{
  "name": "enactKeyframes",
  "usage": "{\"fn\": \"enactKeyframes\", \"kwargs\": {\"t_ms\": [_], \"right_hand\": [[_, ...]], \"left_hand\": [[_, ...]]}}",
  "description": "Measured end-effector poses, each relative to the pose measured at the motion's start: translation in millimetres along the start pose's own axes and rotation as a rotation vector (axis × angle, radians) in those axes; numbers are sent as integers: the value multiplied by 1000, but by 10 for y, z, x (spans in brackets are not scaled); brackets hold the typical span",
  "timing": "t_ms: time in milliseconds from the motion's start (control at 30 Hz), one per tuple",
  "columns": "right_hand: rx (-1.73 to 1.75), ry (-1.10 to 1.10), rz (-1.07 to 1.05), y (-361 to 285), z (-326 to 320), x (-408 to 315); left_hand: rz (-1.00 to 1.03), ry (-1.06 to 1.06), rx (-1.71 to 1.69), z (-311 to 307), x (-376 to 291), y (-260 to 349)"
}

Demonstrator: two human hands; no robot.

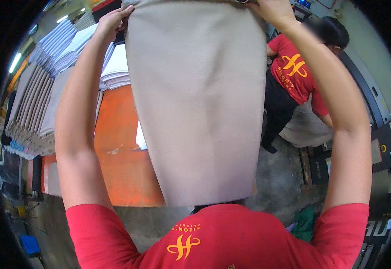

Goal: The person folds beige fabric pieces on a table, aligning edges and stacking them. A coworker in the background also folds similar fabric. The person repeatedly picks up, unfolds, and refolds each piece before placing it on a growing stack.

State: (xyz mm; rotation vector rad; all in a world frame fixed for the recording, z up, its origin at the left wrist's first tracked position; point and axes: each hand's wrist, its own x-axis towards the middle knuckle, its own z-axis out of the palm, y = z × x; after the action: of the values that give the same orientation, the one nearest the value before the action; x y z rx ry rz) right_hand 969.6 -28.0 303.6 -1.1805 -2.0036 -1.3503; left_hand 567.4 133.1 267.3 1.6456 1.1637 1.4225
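Observation:
A beige cloth (pixel 199 101) hangs in front of me, its upper edge held high near the top of the view. My left hand (pixel 113 22) grips its upper left corner between thumb and fingers. At the opposite corner, my right hand (pixel 271 10) grips the cloth too, partly cut off by the frame's top edge. Soft creases run down the cloth's middle, and its lower edge hangs just before my chest. Behind it, an orange tabletop (pixel 121 161) shows on the left, with a small white item (pixel 141 136) half covered by the cloth.
Stacks of folded beige cloths (pixel 30 104) and white cloths (pixel 116 69) stand on the table's left. To the right, a person in a red shirt (pixel 289 74) bends beside a pale fabric heap (pixel 306 126). Dark boxes (pixel 380 151) line the right side. Grey floor (pixel 276 175) lies between.

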Motion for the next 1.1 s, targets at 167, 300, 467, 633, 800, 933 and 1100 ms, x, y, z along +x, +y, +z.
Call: {"fn": "enactKeyframes", "kwargs": {"t_ms": [167,300,467,633,800,933,1100], "right_hand": [[-110,-249,90,-96,675,-106],[-105,-421,175,-272,1404,-349],[324,-725,494,-934,2358,-1137],[681,-1119,565,-2186,2281,-2638],[720,-1002,547,-3206,810,-3825],[744,-1085,594,-3502,-518,-4373],[741,-1000,510,-3722,-1485,-4973]], "left_hand": [[-73,-63,68,400,248,-747],[-175,-179,-4,699,520,-1707],[-123,151,156,1234,283,-3167],[-7,-131,563,1780,-2155,-3393],[-98,-680,857,1197,-4674,-2643],[-281,-597,1009,537,-5608,-2355],[-347,-234,817,169,-6121,-2253]]}}
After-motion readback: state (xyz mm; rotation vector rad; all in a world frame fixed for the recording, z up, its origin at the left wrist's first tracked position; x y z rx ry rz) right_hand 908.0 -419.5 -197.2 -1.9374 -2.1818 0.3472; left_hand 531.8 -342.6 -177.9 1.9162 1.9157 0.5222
